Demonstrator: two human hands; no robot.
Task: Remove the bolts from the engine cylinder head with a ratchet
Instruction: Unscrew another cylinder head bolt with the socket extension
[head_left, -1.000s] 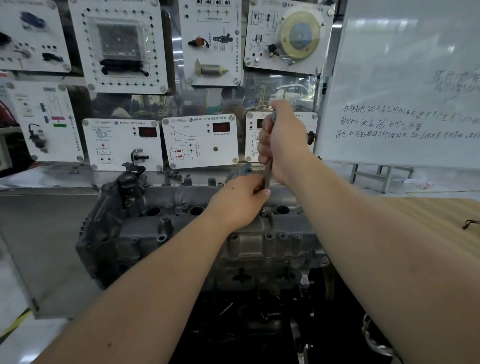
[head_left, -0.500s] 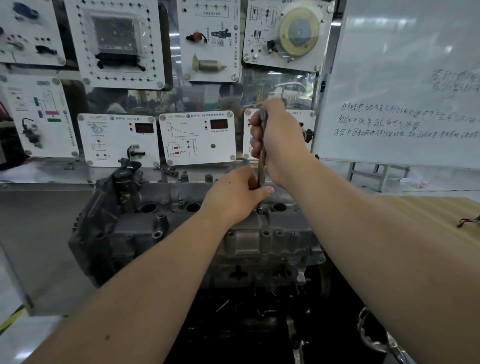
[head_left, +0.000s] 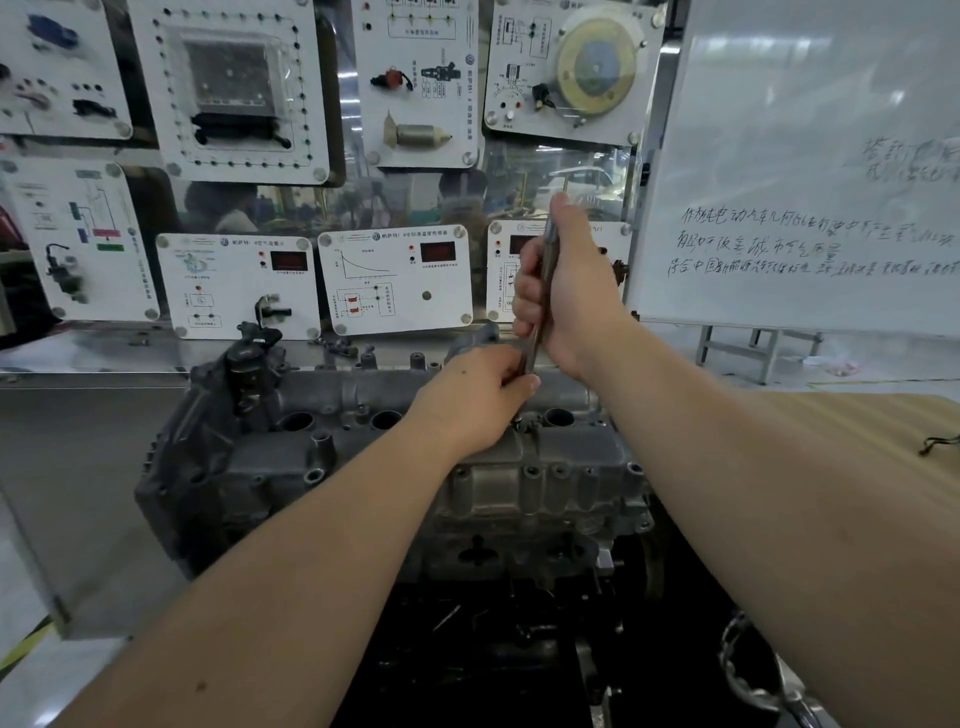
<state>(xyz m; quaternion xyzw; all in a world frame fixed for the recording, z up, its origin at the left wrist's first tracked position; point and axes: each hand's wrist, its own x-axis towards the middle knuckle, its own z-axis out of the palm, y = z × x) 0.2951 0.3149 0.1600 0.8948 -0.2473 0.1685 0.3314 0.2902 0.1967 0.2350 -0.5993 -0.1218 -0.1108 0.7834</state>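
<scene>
- So we're mid-bolt here. The right hand (head_left: 566, 291) is wrapped in a full fist around the ratchet handle (head_left: 543, 291), which stands nearly upright over the engine cylinder head (head_left: 467, 467).
- The left hand (head_left: 475, 400) is down at the bottom end of the tool, fingers curled around it where it meets the casting, thumb pressing in beside it. Looks like it's steadying the head of the ratchet on the bolt.
- The bolt itself, can't see it. It's hidden under the left hand, roughly at the middle of the top face, between the spark plug wells (head_left: 387, 418). Can't tell how far out it's threaded either.
- The head sits on a dark stand (head_left: 467, 649), with the training panels (head_left: 395, 280) and a whiteboard (head_left: 810, 171) behind it.
- Next move, I'd guess: swing the handle through its arc while the left hand keeps the socket square on the bolt. If it tips, it'll slip off or round the hex.
- Plenty of other bolt bosses along the front edge, so probably a good way to go yet.
</scene>
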